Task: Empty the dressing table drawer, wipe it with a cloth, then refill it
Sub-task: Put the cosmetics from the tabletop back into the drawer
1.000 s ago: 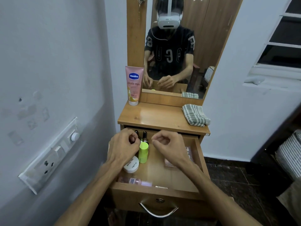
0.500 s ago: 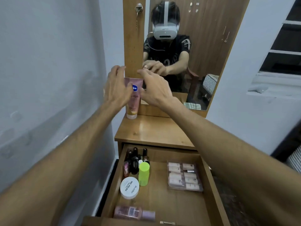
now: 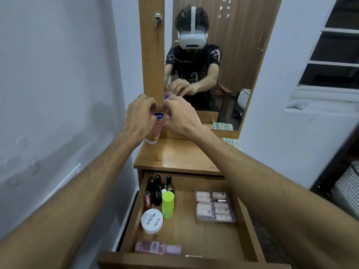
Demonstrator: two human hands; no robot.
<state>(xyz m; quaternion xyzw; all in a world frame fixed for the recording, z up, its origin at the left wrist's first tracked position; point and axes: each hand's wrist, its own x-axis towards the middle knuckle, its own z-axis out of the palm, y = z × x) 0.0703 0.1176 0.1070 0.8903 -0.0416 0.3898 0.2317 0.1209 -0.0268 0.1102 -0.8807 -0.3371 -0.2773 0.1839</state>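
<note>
A: Near end first. Drawer [image 3: 250,237] pulled out, still loaded. Pink bottle [image 3: 155,247] lies along the front edge, a small clip-like bit [image 3: 193,256] just right of it.

B: Rest of the contents?

A: White nail polish jar [image 3: 152,221] and neon green bottle [image 3: 167,205] on the left side, dark nail polish bottles [image 3: 157,191] packed in the back left corner. Clear sachet pack [image 3: 214,208] on the right side, well apart from them.

B: Tabletop?

A: Tabletop [image 3: 174,158] mostly bare. Pink lotion tube [image 3: 156,129] stands upright at the back left corner against the mirror post. Checked cloth [image 3: 230,141] at the back right, mostly behind the right forearm.

B: Hands?

A: Both up at the tube. Left hand [image 3: 139,117] and right hand [image 3: 180,118] flank its upper part, fingers curled in narrow toward each other over the top. Something small and purple shows at the right fingertips. Can't tell whether either hand really holds the tube or that item; contact is hidden.

B: Progress?

A: Early, I'd say. Emptying barely begun, drawer nearly full. Wipe not done, cloth untouched. Refill all left.
</note>
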